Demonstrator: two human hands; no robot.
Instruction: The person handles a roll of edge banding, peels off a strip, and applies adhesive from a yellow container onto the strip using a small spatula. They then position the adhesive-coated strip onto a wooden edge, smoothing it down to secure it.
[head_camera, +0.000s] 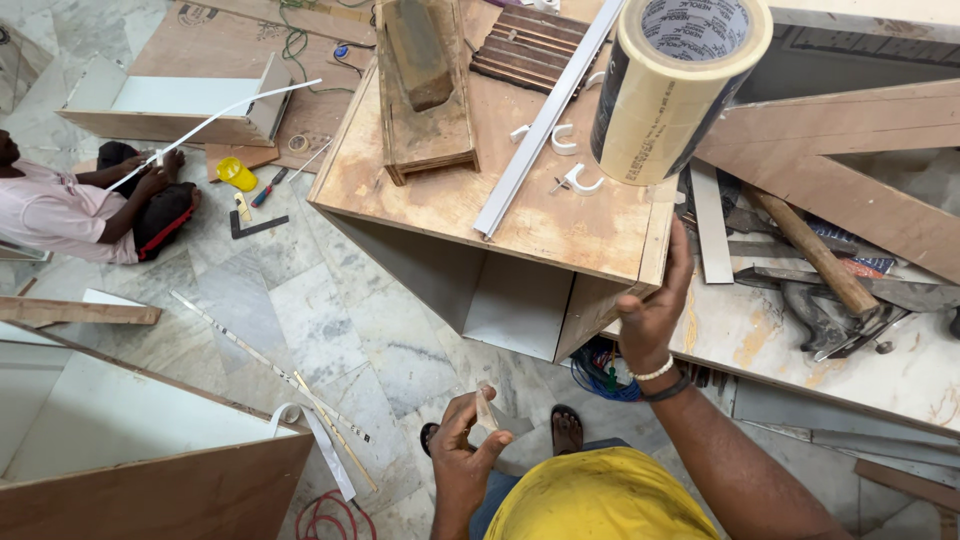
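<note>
My left hand (465, 455) is low in front of my yellow shirt and pinches a small pale strip of tape (487, 410) between thumb and fingers. My right hand (652, 315) is raised beside the plywood cabinet (560, 215). Its fingers are curled and one finger stretches up to the underside of a big roll of cream masking tape (665, 95). The roll is tilted and close to the camera. Where the finger meets the roll is partly hidden.
On the cabinet top lie a wooden block box (425, 100), a white channel strip (545, 120) and white hooks (580, 180). A hammer (815, 255) and offcuts lie on the right. Another person (70, 205) sits on the marble floor at the left with a white strip. Open cabinet panels (150, 440) are at lower left.
</note>
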